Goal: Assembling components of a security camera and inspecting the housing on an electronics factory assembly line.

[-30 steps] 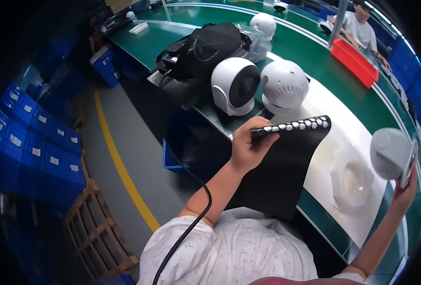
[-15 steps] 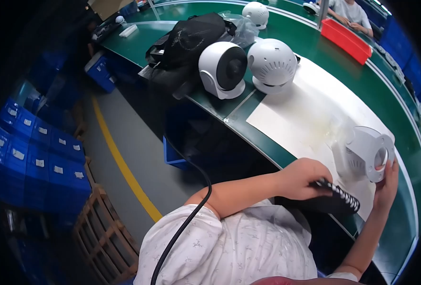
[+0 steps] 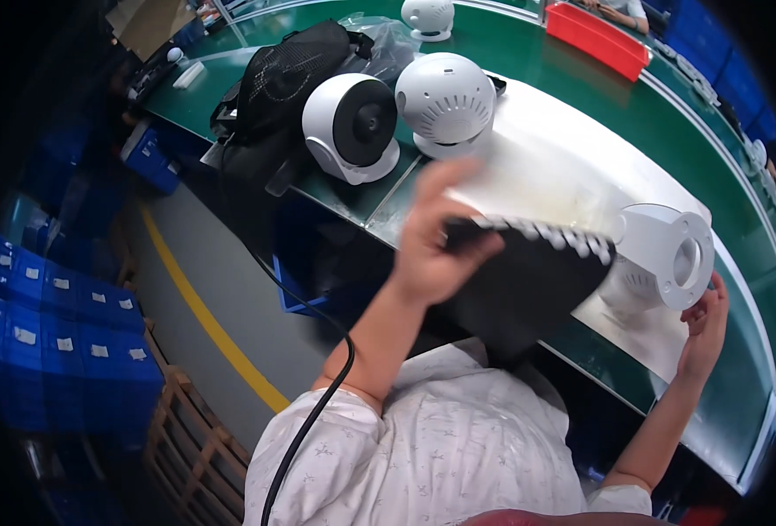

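My left hand (image 3: 436, 241), partly smeared by motion, is over the near edge of the table. Its thumb and fingers close on one end of a black flexible sheet (image 3: 519, 294) with a row of white, bead-like bits along its upper edge. The sheet's lower part spreads down in front of my shirt. On the right, a white round plastic housing (image 3: 655, 250) with a holed ring flange sits tilted on the white work sheet (image 3: 545, 167). My right hand (image 3: 705, 326) has bent fingertips at the flange's lower rim.
Two white ball-shaped cameras, one with a black face (image 3: 363, 123) and one with vents (image 3: 447, 103), stand beside a black mesh bag (image 3: 296, 70). A red bin (image 3: 596, 39) lies beyond. Blue crates (image 3: 63, 342) and a wooden pallet (image 3: 195, 447) are at left. A black cable (image 3: 322, 399) crosses my sleeve.
My left hand has swung left and up, and the black sheet now shows spread out. My right fingers have slid lower on the flange. The whole view has shifted.
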`<state>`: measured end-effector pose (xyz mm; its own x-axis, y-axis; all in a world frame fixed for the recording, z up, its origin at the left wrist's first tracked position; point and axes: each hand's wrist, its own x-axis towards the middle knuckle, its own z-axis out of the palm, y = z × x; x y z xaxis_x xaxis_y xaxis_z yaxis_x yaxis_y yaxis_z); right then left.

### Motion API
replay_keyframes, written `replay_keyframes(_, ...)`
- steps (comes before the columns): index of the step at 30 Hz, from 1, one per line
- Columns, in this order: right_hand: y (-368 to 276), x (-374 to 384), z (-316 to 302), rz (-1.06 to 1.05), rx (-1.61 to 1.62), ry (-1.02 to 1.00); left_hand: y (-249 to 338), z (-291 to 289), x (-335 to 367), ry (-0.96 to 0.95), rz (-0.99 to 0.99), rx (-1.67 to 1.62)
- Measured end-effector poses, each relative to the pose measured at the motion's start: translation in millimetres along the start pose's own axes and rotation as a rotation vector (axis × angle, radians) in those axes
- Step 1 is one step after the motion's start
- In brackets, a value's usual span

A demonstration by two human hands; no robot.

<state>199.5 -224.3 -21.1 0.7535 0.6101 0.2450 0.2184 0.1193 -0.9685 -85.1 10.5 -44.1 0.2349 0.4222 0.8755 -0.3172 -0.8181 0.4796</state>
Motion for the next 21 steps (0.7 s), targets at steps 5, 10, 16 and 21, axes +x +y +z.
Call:
replay_keyframes(5, 3.4, -2.2, 7.3, -0.048, -0.12, 0.124, 7.0, -47.8, 41.6, 0.51, -0.485, -0.037)
replay_keyframes(10, 10.3, -2.4, -6.8, -0.096, -0.101, 0.178, -5.0, -66.4, 31.7, 0.395, -0.462, 0.064)
replay_keyframes(16, 11.2, -4.2, -11.2, -0.173, -0.035, 0.175, 17.8, -62.0, 22.9, 0.328, -0.446, -0.082)
replay_keyframes(21, 12.3, -11.5, -25.2, -0.206, 0.093, 0.153, 52.7, -25.7, 5.3, -0.22, -0.47, -0.522)
